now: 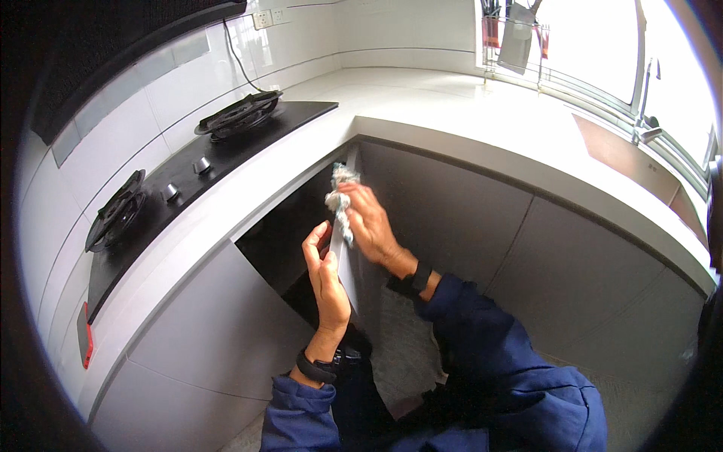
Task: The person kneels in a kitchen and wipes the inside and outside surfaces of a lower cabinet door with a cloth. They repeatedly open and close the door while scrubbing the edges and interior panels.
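My right hand [370, 226] is closed around a crumpled, pale patterned cloth [343, 176], pressed to the upper part of a cabinet door's narrow edge [345, 277]. That grey door stands open and is seen nearly edge-on. Lower down, my left hand [326, 282] is at the door's left side, its thumb against the edge and its fingers curved and apart. Nothing shows between them. Dark cabinet space [282, 240] lies left of the door, its contents too dark to make out.
Above the opening runs a white countertop [186, 248] with a black gas hob [169, 209]. A red-edged phone [86, 336] lies at its left end. Closed grey cabinet fronts [452, 209] extend right, below a sink [627, 152]. A wire rack [511, 70] holds utensils by the window.
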`<act>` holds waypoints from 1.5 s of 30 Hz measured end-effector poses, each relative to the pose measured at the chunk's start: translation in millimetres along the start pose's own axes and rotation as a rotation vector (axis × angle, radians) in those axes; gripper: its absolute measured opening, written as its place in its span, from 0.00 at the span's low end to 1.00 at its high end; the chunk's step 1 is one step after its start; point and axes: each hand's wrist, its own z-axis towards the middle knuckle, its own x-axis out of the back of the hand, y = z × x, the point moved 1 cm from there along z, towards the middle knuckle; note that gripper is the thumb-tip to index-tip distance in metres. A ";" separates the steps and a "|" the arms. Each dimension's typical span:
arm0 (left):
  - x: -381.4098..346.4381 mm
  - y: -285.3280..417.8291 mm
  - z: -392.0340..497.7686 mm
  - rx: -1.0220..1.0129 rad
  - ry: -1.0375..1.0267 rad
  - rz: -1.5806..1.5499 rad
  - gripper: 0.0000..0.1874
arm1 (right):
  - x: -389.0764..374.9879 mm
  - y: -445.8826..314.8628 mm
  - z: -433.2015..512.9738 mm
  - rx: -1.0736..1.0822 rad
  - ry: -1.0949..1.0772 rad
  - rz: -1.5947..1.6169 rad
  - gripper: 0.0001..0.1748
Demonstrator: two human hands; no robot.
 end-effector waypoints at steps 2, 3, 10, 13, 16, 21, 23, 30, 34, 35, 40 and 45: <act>-3.6 -1.3 -2.2 0.010 -0.006 -0.024 0.26 | 1.0 -25.3 -15.4 -0.005 0.023 0.044 0.19; -5.5 -2.7 -1.6 0.041 0.014 -0.026 0.26 | 0.9 -37.2 -23.1 -0.001 0.041 0.062 0.18; -11.7 -0.9 0.5 -0.079 -0.083 0.039 0.29 | -7.3 -81.7 -71.2 -0.202 0.157 0.241 0.27; -11.3 -0.3 5.5 -0.115 -0.147 0.131 0.31 | -23.2 -68.7 -92.2 -0.257 0.215 0.363 0.31; -10.4 -0.1 9.4 -0.145 -0.189 0.184 0.34 | -41.0 -38.3 -125.3 -0.344 0.266 0.429 0.33; -12.3 -2.4 10.8 -0.148 -0.217 0.083 0.35 | -64.8 3.2 -218.0 -0.907 0.184 0.251 0.33; -14.0 -4.2 9.0 -0.128 -0.213 0.040 0.34 | -69.7 14.4 -243.7 -1.061 0.138 0.247 0.33; -13.3 -9.7 9.9 -0.140 -0.173 -0.035 0.35 | -52.4 -47.5 -195.2 -0.528 0.195 0.370 0.31; -11.8 -11.1 9.4 -0.109 -0.150 -0.006 0.36 | -37.1 -85.5 -136.7 -0.362 0.201 0.491 0.32; -11.3 -11.2 9.6 -0.105 -0.151 -0.014 0.36 | -36.6 -85.3 -128.7 -0.350 0.200 0.518 0.31; -7.2 -11.8 10.9 -0.112 -0.167 -0.043 0.37 | -50.6 -43.8 -149.5 -0.627 0.246 0.564 0.32; -9.0 -12.3 8.2 -0.116 -0.154 0.000 0.34 | -65.3 -4.4 -207.1 -0.985 0.266 0.476 0.32</act>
